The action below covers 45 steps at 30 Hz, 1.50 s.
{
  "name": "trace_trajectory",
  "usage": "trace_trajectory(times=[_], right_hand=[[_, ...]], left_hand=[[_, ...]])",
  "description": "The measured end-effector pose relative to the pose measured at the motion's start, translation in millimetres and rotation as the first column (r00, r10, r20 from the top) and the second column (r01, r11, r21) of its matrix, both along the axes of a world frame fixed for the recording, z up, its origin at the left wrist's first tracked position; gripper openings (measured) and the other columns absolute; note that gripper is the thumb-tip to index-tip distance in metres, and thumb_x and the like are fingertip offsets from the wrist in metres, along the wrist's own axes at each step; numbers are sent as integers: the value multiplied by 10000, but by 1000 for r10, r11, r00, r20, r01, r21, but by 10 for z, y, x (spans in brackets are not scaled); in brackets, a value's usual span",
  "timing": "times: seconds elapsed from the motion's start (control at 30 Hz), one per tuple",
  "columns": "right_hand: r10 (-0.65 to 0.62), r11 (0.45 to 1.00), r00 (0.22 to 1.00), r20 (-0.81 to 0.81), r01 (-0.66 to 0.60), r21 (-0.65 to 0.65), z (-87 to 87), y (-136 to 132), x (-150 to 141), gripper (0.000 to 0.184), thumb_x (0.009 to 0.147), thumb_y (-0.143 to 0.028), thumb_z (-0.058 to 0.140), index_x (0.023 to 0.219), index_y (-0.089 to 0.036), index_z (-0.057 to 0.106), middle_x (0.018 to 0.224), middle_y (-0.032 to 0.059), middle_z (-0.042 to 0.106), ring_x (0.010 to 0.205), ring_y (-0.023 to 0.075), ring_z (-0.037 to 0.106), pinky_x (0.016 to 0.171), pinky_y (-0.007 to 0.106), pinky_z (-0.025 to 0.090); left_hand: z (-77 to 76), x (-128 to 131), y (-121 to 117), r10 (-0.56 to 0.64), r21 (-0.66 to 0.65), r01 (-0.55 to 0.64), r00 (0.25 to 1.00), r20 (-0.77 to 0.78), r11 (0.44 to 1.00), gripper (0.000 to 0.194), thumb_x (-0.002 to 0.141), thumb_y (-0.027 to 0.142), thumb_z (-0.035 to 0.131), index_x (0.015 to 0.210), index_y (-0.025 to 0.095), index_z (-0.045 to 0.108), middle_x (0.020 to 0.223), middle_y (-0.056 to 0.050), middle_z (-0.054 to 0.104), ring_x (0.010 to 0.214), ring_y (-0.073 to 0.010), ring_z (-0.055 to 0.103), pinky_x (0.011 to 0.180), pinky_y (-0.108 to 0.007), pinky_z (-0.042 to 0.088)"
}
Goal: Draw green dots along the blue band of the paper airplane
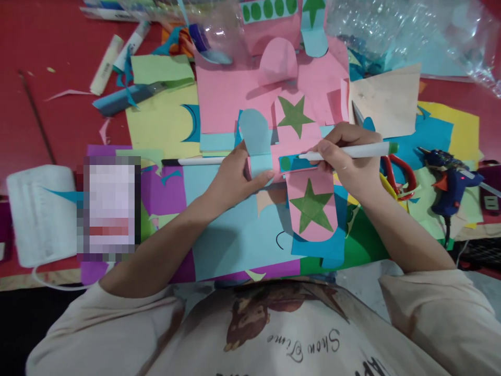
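Observation:
My right hand grips a white marker with a green cap, its tip pointing left onto a small blue paper strip with a green dot. My left hand pinches a light blue arched paper piece and holds it down. Between the hands lie two pink arched paper pieces with green stars, one above the marker and one below the marker. A large pink paper sheet lies behind them.
Red-handled scissors and a blue glue gun lie at the right. Markers and a craft knife sit at the back left, a white face mask at the left. Coloured paper sheets cover the red table; clear plastic is bunched at the back right.

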State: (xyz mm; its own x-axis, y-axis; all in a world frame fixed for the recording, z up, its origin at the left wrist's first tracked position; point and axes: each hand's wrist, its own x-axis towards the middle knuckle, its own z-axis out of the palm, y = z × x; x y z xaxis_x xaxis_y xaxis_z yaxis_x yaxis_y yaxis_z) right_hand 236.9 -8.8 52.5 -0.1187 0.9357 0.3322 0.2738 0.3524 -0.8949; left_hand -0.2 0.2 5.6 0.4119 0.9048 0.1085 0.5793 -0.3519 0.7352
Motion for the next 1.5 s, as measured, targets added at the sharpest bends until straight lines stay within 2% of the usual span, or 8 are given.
trace_trajectory(times=[0.2,0.4,0.57,0.67,0.9,1.07,1.23,1.5], right_hand=[[21,999,1000,-7,-21,38,31,-15,-20,341,874,-395,683,602,-228,563,528,-14,599,442,96,507,400,281,369],[91,992,980,176,-105,70,36,-27,-11,336,887,-369,650,611,-191,577,566,-19,590,506,77,468,456,248,361],[114,989,982,153,-127,75,37,-32,-17,304,886,-315,662,623,-184,586,563,-27,577,502,71,458,461,242,360],[86,994,986,140,-95,61,34,-31,-20,310,887,-332,664,619,-200,584,573,-15,596,511,90,489,458,261,380],[-7,998,1000,-28,9,62,9,-9,-12,339,882,-421,681,619,-235,575,529,-11,597,432,110,501,405,307,391],[-29,999,998,48,27,46,-13,-5,-1,390,899,-492,652,628,-230,551,536,-10,584,465,108,527,421,292,416],[-28,993,995,92,17,120,-44,5,-11,458,906,-564,618,611,-228,521,519,-20,559,442,85,489,401,276,373],[-33,989,987,160,9,148,10,-3,-16,369,903,-378,646,587,-226,531,527,-18,561,467,107,485,430,294,387]], left_hand=[[-7,-2,1,-3,-3,3,1000,-4,1000,783,840,820,444,1297,188,513,1340,-150,622,1276,-345,583,1043,-471,510],[5,-3,-2,-5,-11,5,1000,-21,1000,743,855,780,459,1281,175,524,1329,-150,620,1287,-360,567,1052,-494,495],[8,-2,-5,-3,-10,3,1000,-20,1000,773,850,802,444,1291,172,513,1319,-151,632,1272,-345,584,1039,-466,505],[4,2,1,-7,5,7,1000,-12,1000,789,843,822,435,1276,169,525,1314,-157,638,1268,-352,588,1032,-475,508],[-3,0,7,-14,14,14,1000,8,1000,802,843,836,426,1288,176,524,1312,-152,643,1226,-331,618,1015,-453,522],[6,1,6,-15,14,15,1000,8,1000,827,834,853,417,1306,182,521,1328,-146,637,1223,-326,621,1020,-449,524],[11,-1,6,-10,14,10,1000,-15,1000,832,835,857,404,1303,179,517,1330,-148,635,1254,-336,603,1027,-464,520],[-7,7,9,-16,39,15,1000,0,999,790,849,835,413,1280,184,532,1319,-147,633,1230,-329,613,1028,-460,518]])
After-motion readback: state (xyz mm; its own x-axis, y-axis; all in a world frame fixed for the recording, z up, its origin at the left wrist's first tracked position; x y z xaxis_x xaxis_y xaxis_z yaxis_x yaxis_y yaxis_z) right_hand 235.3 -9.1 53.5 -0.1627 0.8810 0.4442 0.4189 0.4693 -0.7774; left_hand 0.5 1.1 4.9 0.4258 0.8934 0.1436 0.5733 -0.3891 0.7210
